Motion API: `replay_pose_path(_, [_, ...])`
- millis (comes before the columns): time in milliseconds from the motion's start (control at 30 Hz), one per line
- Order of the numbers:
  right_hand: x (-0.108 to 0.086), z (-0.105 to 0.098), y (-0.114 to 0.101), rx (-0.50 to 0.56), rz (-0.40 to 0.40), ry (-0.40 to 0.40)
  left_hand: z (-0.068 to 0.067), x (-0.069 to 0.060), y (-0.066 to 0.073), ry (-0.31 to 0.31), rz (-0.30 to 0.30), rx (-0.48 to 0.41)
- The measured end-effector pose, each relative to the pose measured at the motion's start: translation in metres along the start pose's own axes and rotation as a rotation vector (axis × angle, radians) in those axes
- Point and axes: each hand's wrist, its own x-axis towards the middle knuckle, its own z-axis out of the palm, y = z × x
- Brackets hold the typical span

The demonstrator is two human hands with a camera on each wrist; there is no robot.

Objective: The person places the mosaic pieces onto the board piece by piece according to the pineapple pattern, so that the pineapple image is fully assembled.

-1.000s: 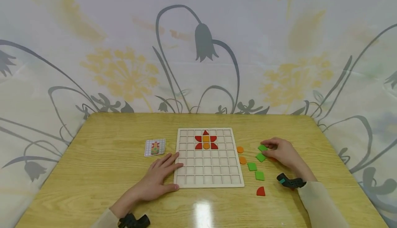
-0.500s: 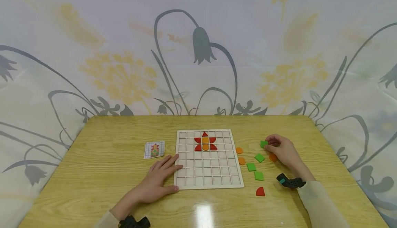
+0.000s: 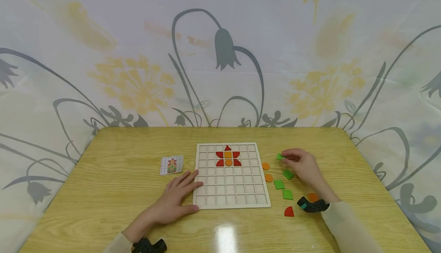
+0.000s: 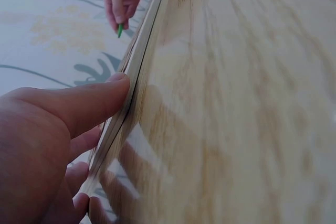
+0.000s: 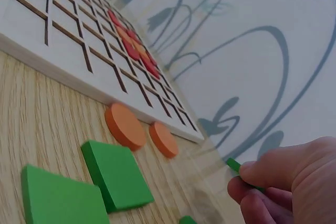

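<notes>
The right hand (image 3: 303, 167) pinches a green tile (image 3: 280, 156) between thumb and fingertips, holding it up off the table (image 3: 124, 142) to the right of the white gridded board (image 3: 231, 190), well apart from the left hand (image 3: 175, 199), whose straight, spread fingers touch the board's left edge while its thumb lies at the near left corner. On the board, in the far part of the grid, a red triangle (image 3: 227, 148) sits in the top row, with an orange square (image 3: 228, 155) directly below it and then an orange disc (image 3: 228, 162), and 4 curved red pieces (image 3: 219, 155) flank these last 2, with 2 on each side. Left of the board, near the left fingertips, lies a small card (image 3: 165, 167) printed with a coloured pattern on a grid. Just beside the board's right edge are 2 loose orange discs (image 3: 265, 166), then 3 green squares (image 3: 279, 184) lying flat on the wood, the farthest of them just below the right hand, with a red quarter-round (image 3: 289, 211) nearer the front edge. Next to the right wrist an orange piece (image 3: 313, 197) is partly covered by the black wrist camera (image 3: 311, 205)
</notes>
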Motion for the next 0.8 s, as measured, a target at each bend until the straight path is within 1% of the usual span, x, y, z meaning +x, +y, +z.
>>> replay_pose_path(233, [0.001,0.020,-0.021,0.076,-0.039,-0.071,0.000,0.000,0.000,-0.003,0.002,-0.004])
replay_pose_path(433, [0.002,0.048,-0.036,0.133,-0.071,-0.159,0.001,0.001,-0.002,-0.002,-0.003,-0.004])
replay_pose_path(567, [0.004,0.064,-0.046,0.123,-0.129,-0.209,0.001,0.000,-0.001,-0.002,0.002,-0.016])
replay_pose_path(800, [0.011,0.087,-0.070,0.102,-0.227,-0.252,0.001,0.000,-0.001,0.013,0.020,-0.012])
